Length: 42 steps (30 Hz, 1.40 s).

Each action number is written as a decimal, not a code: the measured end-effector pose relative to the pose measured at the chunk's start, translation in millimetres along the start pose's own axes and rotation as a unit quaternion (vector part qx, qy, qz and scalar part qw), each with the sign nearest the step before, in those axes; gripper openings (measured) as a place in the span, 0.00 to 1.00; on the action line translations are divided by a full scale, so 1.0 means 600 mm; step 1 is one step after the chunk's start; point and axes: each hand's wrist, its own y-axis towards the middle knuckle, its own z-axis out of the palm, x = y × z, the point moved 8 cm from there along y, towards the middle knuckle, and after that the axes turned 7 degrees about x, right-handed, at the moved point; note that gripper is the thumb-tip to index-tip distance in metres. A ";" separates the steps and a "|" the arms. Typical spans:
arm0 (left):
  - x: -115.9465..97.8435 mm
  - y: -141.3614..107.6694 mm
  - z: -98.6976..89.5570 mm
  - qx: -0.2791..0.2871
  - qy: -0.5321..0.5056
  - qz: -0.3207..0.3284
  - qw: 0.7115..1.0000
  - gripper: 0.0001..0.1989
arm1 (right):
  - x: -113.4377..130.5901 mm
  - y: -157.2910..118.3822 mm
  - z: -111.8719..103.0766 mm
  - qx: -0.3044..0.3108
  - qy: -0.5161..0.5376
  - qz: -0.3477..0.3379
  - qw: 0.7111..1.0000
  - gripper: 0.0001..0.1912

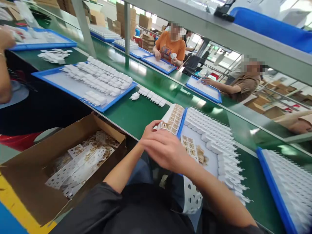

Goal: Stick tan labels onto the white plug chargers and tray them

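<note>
A small white plug adapter [161,126] is held up between my two hands, in front of my chest. My left hand [148,134] has its fingers closed around the adapter's left side. Over the near side of it lies my right hand [172,151], fingers pressed together and slightly blurred, its thumb hidden. Just beyond them a sheet of brown-backed labels [175,117] leans on the blue rim of a tray [182,123]. Inside that tray are another label sheet [189,146], a heap of brown label pieces [201,156] and rows of white adapters [212,130].
A cardboard box [80,191] of used backing strips stands at my left. A backing strip [192,196] hangs over my lap. Loose adapters [151,96] and another filled tray [97,81] lie on the green bench [124,112]. Co-workers [170,45] sit opposite; a metal frame [207,29] crosses above.
</note>
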 end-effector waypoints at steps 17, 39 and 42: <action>-0.168 -0.130 0.189 0.290 -0.024 0.094 0.952 0.20 | -0.064 -0.347 -0.079 -0.302 0.179 0.280 0.894 0.06; -0.196 -0.155 0.197 0.285 -0.003 0.181 0.941 0.20 | -0.068 -0.382 -0.060 -0.422 0.275 0.332 0.797 0.05; -0.197 -0.155 0.195 0.273 -0.006 0.190 0.943 0.19 | -0.059 -0.366 -0.053 -0.362 0.294 0.313 0.827 0.13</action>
